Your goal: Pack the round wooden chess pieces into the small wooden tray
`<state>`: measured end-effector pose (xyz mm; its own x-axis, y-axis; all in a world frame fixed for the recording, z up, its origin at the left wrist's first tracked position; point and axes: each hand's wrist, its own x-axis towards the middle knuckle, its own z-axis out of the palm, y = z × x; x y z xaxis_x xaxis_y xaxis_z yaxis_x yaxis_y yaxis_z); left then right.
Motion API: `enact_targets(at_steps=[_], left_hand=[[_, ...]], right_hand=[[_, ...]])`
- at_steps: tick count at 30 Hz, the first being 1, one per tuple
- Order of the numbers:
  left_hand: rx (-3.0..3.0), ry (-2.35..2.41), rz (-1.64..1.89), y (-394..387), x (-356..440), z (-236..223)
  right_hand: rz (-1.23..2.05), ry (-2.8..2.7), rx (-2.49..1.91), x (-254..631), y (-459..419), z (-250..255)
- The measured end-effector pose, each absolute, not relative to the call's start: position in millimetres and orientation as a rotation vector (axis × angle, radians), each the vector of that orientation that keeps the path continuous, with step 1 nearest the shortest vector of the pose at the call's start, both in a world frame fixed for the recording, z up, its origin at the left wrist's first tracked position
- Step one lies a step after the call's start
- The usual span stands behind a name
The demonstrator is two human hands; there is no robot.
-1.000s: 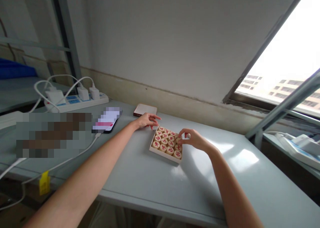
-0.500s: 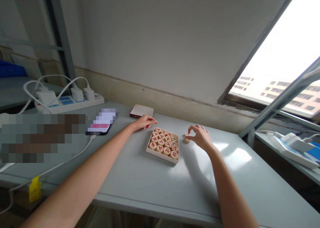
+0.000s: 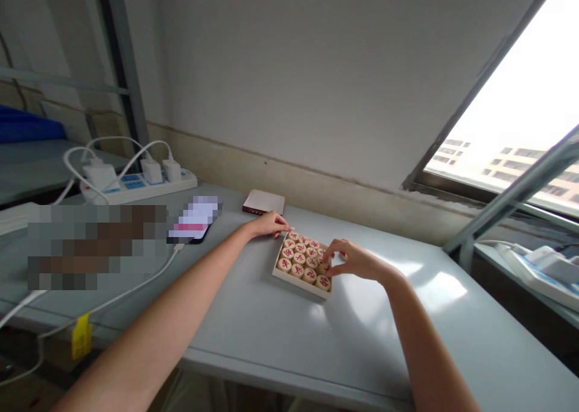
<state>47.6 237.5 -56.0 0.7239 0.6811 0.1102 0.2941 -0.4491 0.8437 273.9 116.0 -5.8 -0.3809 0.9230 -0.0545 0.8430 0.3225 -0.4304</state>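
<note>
Round xiangqi pieces (image 3: 298,258) with carved characters, most of them red, fill a shallow white box (image 3: 296,283) on the desk. At the box's right side, my right hand (image 3: 355,261) has thumb and fingers closed around a piece (image 3: 324,269) within the rows. Its fingers partly cover the pieces there. My left hand (image 3: 268,224) lies at the back left corner of the box, fingers bent together and fingertips against the rim. Behind that hand lies a flat lid (image 3: 265,201) with a dark red side.
A phone (image 3: 194,219) with a blurred screen lies left of my left arm, a white cable (image 3: 154,271) running from it. Farther left stands a power strip (image 3: 167,181) with chargers. Wall and window (image 3: 520,146) border the desk; a metal bar (image 3: 506,201) slants at right.
My right hand has moved left from the loose piece to the box, and that piece no longer shows on the desk. My left hand has come to the box's corner. The view has shifted slightly.
</note>
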Motion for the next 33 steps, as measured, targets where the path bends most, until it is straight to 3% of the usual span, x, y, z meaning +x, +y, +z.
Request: enact_targets(at_steps=[7, 12, 14, 19, 28, 33], left_hand=[[2.022, 0.850, 0.567, 234.2, 49.2, -50.1], [2.030, 0.865, 0.567, 234.5, 50.3, -50.2], [2.043, 0.843, 0.587, 235.7, 50.4, -51.8], [2.074, 0.810, 0.605, 238.9, 49.8, -56.1], [2.049, 0.814, 0.598, 239.2, 50.0, -56.5], [2.011, 0.832, 0.564, 236.9, 50.3, -55.4]], right_hand=[[0.825, -2.251, -1.708, 323.1, 117.9, -10.4], [0.477, -2.013, -2.078, 339.5, 122.1, -20.1], [0.407, -2.027, -1.971, 328.7, 121.6, -16.8], [0.748, -2.373, -1.548, 279.1, 109.8, -2.0], [0.763, -2.473, -1.568, 261.9, 102.6, 1.5], [0.927, -2.449, -1.456, 260.3, 103.5, 1.7]])
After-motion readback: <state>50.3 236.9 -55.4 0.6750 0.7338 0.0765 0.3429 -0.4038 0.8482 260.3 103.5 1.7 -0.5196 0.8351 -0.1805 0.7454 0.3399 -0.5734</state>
